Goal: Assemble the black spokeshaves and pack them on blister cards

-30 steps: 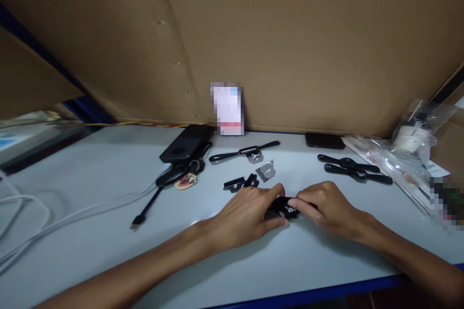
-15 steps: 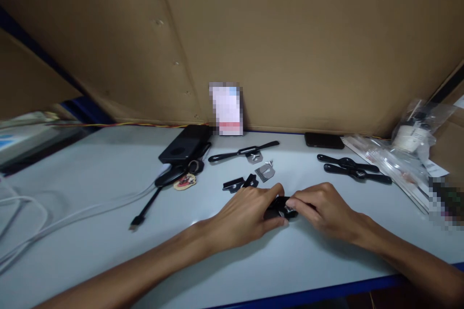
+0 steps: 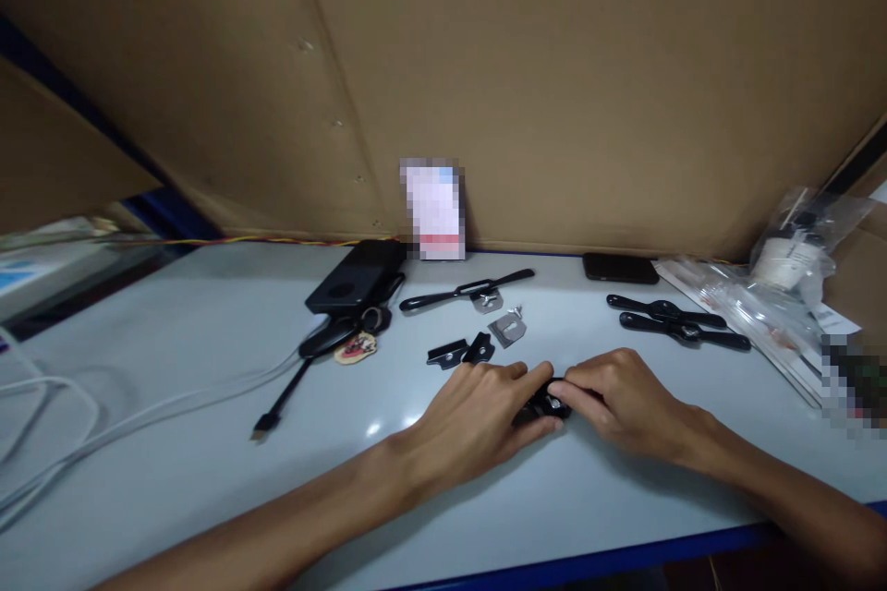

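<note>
My left hand [image 3: 478,416] and my right hand [image 3: 620,397] meet at the middle of the pale table [image 3: 208,480], both closed on one small black part [image 3: 544,406] that rests on the surface. Most of that part is hidden under my fingers. Just beyond my left hand lie small black pieces [image 3: 461,352] and a grey metal plate [image 3: 507,330]. A long black handled tool [image 3: 466,288] lies farther back. Two more black handled tools [image 3: 675,323] lie to the right.
A black power bank [image 3: 353,277], a key fob with a charm [image 3: 350,339] and a black cable [image 3: 277,406] sit at centre left. White cables [image 3: 83,434] run off left. A dark phone [image 3: 619,268] and plastic bags [image 3: 776,295] lie at the right. Cardboard walls [image 3: 554,92] close the back.
My left hand has shifted slightly right and its fingers have spread a little over the black part. My right hand has barely moved.
</note>
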The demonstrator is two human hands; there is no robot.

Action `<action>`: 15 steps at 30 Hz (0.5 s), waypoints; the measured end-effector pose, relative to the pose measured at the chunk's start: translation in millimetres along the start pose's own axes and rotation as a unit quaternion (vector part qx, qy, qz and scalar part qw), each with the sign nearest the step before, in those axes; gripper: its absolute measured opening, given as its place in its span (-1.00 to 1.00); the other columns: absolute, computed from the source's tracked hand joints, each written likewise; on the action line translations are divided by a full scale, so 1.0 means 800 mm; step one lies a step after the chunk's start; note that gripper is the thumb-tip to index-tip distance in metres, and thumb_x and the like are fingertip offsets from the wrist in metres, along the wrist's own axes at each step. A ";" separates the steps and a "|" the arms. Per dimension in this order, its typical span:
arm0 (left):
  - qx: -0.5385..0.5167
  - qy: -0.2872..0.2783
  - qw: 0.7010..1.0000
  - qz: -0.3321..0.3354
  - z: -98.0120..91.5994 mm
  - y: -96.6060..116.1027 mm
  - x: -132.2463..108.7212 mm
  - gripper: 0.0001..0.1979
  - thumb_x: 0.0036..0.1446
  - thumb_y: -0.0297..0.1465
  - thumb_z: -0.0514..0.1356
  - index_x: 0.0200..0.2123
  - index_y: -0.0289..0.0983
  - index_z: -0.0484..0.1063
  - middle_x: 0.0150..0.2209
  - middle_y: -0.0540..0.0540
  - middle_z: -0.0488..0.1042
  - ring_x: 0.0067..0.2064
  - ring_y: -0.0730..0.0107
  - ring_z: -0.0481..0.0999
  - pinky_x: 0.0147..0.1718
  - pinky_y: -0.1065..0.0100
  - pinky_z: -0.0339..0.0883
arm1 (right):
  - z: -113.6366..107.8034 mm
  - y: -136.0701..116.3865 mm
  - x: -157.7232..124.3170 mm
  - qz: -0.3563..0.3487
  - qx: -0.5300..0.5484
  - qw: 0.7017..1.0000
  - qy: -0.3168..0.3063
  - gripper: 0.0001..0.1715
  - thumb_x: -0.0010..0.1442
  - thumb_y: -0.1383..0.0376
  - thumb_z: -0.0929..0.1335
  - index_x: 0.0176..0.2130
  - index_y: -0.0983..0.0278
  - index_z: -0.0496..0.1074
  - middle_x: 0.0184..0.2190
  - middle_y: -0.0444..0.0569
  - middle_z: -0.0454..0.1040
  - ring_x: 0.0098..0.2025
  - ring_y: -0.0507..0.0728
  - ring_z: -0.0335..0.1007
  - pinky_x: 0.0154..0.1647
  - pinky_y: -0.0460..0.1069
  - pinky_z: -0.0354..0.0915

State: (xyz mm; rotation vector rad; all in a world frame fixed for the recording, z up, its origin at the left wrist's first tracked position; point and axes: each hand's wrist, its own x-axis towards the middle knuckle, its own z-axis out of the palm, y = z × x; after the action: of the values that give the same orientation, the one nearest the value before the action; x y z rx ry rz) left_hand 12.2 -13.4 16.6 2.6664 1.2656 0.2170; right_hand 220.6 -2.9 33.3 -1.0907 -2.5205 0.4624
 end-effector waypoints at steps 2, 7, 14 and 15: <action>0.002 -0.001 1.000 0.002 0.000 -0.001 0.000 -0.73 0.31 -0.10 0.12 -0.16 -0.18 0.32 -0.33 -0.02 0.55 -0.42 0.28 0.51 -0.54 0.32 -0.11 | -0.001 0.000 0.000 0.012 0.017 1.000 -0.006 -0.49 0.39 0.23 0.26 -0.58 0.29 0.38 -0.67 -0.21 0.25 -0.58 -0.04 -0.05 -0.47 -0.04 -0.10; 0.008 0.009 1.000 0.003 0.003 -0.004 0.001 -0.76 0.30 -0.13 0.13 -0.20 -0.18 0.34 -0.37 -0.01 0.54 -0.44 0.30 0.50 -0.55 0.32 -0.11 | 0.001 -0.007 -0.001 0.011 -0.016 1.000 -0.014 -0.58 0.37 0.25 0.28 -0.50 0.30 0.43 -0.62 -0.18 0.34 -0.57 -0.03 0.04 -0.47 -0.04 -0.08; 0.021 0.021 1.000 -0.010 0.007 0.001 0.003 -0.78 0.31 -0.16 0.10 -0.24 -0.19 0.30 -0.38 -0.01 0.55 -0.43 0.26 0.54 -0.55 0.32 -0.11 | 0.013 -0.019 0.001 0.028 -0.115 0.992 -0.038 -0.77 0.33 0.34 0.26 -0.34 0.32 0.45 -0.50 -0.09 0.49 -0.56 0.00 0.20 -0.45 -0.01 -0.09; 0.026 0.017 0.999 -0.024 0.006 0.003 0.003 -0.79 0.30 -0.17 0.10 -0.24 -0.19 0.30 -0.39 -0.02 0.56 -0.42 0.23 0.56 -0.55 0.32 -0.10 | 0.015 -0.020 0.002 0.038 -0.123 0.991 -0.043 -0.76 0.32 0.35 0.25 -0.33 0.32 0.45 -0.51 -0.09 0.50 -0.56 0.00 0.20 -0.45 -0.01 -0.10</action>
State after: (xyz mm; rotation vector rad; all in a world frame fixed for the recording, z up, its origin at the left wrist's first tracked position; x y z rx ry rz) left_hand 16.8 -13.6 12.2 2.6839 1.3613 0.2250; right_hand 204.3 -14.0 29.5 -1.2854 -2.6720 0.2249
